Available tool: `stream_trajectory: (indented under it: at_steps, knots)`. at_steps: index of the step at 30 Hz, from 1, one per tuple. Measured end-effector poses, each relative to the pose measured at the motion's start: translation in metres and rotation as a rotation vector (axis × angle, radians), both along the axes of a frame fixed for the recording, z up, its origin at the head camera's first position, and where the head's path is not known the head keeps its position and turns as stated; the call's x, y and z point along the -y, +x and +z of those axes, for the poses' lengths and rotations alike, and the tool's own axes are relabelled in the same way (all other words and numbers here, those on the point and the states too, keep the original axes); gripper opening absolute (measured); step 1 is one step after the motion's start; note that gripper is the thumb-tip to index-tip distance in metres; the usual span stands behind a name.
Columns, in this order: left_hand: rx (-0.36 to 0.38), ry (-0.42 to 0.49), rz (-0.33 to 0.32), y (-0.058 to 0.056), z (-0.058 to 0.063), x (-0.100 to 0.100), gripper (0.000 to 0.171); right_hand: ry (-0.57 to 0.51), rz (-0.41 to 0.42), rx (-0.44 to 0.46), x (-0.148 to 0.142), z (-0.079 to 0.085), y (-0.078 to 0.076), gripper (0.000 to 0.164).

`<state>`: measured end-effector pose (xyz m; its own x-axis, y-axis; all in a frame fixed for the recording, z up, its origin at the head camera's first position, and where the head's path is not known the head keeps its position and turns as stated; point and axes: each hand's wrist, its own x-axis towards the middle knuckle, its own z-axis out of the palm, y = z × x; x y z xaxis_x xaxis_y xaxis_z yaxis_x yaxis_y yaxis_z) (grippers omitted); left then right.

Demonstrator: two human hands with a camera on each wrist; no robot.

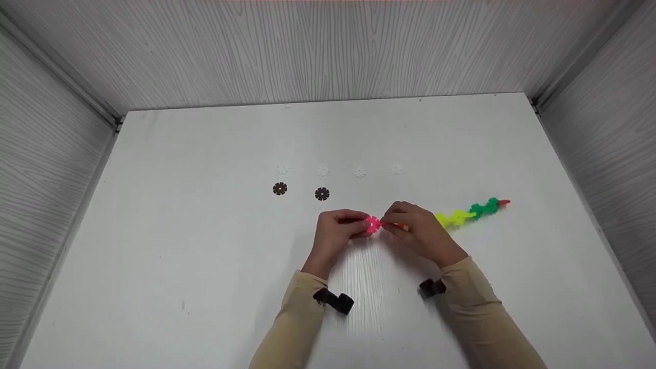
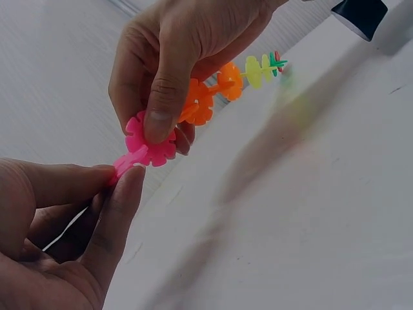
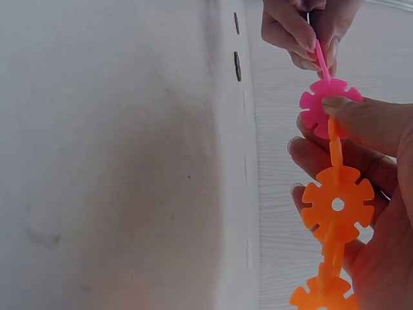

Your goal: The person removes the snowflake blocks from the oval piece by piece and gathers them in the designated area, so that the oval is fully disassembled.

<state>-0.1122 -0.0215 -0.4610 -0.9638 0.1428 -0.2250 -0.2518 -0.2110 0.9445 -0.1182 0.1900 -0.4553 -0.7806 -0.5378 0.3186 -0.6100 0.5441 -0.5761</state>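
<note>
Between thumb and fingers, my left hand (image 1: 335, 230) pinches a pink snowflake disc (image 1: 372, 224) with a notched rim. My right hand (image 1: 417, 228) pinches a second pink snowflake disc (image 3: 315, 106), whose slot meets the first one edge-on at right angles. From that second disc a chain of linked discs runs on past the right palm. Orange discs (image 3: 337, 203) come first, then yellow ones (image 1: 457, 218), green ones (image 1: 484, 207) and a red one (image 1: 504, 202) at the far end. In the head view the right hand hides most of the orange part.
Two brown discs (image 1: 280, 188) lie flat on the white table (image 1: 205, 256), left of and beyond the hands. Behind them several white discs (image 1: 359, 171) form a row, faint against the surface. Wood-grain panels (image 1: 328, 51) stand along the back and both sides.
</note>
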Motion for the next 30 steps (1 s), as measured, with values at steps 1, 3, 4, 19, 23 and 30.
stream_trajectory:
  at_steps: [1, 3, 4, 19, 23, 30]
  knots:
    - [0.000, -0.001, -0.003, 0.0003, -0.0001, -0.0001, 0.014, -0.001, -0.003, 0.006, -0.0003, -0.0003, 0.0005, 0.013]
    - [0.003, 0.001, -0.006, 0.0003, -0.0009, 0.0000, 0.015, -0.006, -0.008, 0.013, -0.0006, -0.0008, 0.0010, 0.013]
    - [0.003, 0.002, -0.003, 0.0000, -0.0012, -0.0001, 0.015, -0.008, -0.012, 0.015, -0.0004, -0.0003, 0.0012, 0.013]
    - [-0.042, 0.000, -0.010, -0.0013, -0.0027, -0.0009, 0.014, -0.039, -0.006, -0.017, -0.0018, 0.0011, 0.0011, 0.011]
    - [-0.043, 0.003, -0.032, -0.0034, -0.0038, 0.0016, 0.015, -0.029, -0.010, -0.008, -0.0015, 0.0022, 0.0016, 0.010]
    - [-0.019, 0.033, -0.063, -0.0086, -0.0047, 0.0057, 0.016, -0.022, -0.005, -0.010, -0.0017, 0.0023, 0.0010, 0.010]
